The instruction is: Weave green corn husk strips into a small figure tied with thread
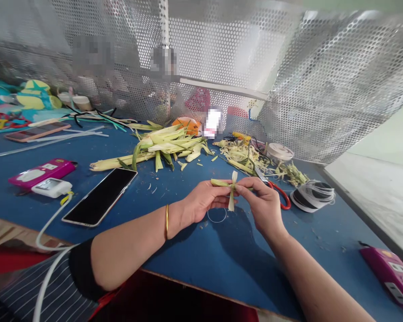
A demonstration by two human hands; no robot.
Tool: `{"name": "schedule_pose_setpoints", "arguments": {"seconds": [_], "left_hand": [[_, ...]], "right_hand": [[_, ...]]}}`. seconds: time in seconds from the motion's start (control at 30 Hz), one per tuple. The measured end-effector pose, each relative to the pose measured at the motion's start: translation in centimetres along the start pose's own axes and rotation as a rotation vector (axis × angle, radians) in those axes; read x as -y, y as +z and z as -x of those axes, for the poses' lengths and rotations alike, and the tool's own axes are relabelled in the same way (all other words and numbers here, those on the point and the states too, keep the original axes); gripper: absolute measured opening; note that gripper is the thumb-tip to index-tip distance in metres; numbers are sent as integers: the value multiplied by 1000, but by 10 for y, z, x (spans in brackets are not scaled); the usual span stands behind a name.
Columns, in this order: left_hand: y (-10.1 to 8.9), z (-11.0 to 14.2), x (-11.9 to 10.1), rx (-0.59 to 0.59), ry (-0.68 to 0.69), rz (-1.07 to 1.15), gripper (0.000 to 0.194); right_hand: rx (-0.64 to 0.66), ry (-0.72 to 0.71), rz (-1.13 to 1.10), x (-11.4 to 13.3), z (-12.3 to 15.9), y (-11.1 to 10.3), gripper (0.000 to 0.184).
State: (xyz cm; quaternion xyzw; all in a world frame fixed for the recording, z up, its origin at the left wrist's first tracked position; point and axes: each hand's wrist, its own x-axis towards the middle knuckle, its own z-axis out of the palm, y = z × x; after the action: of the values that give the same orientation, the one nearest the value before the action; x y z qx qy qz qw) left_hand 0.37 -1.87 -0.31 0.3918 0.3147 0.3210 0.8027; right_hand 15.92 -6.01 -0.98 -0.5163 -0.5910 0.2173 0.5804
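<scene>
Between my two hands is a small cross of folded pale green corn husk strips (232, 202), held just above the blue table. My left hand (206, 199) pinches it from the left, with a gold bangle on that wrist. From the right, my right hand (260, 197) presses thumb and fingers against the crossing. A thin clear loop of thread (216, 221) hangs below my left fingers; where it is fastened I cannot make out. Red-handled scissors (285, 199) lie just beyond my right hand, partly hidden by it.
A pile of corn husks (168, 145) lies at the back middle, with shredded scraps (242, 154) to its right. A spool of clear line (313, 197) stands at right. A black-screened phone (100, 197) and purple power strips (42, 173) lie around. Perforated metal mesh (221, 53) closes the back.
</scene>
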Motion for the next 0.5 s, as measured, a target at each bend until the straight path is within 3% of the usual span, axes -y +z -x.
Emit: {"name": "schedule_pose_setpoints", "arguments": {"seconds": [0.2, 0.5], "left_hand": [[3, 0, -1, -16, 4, 8, 23], [4, 0, 1, 3, 30, -4, 23]], "right_hand": [[-23, 217, -174, 2, -1, 2, 14], [-63, 380, -330, 8, -3, 4, 18]]}}
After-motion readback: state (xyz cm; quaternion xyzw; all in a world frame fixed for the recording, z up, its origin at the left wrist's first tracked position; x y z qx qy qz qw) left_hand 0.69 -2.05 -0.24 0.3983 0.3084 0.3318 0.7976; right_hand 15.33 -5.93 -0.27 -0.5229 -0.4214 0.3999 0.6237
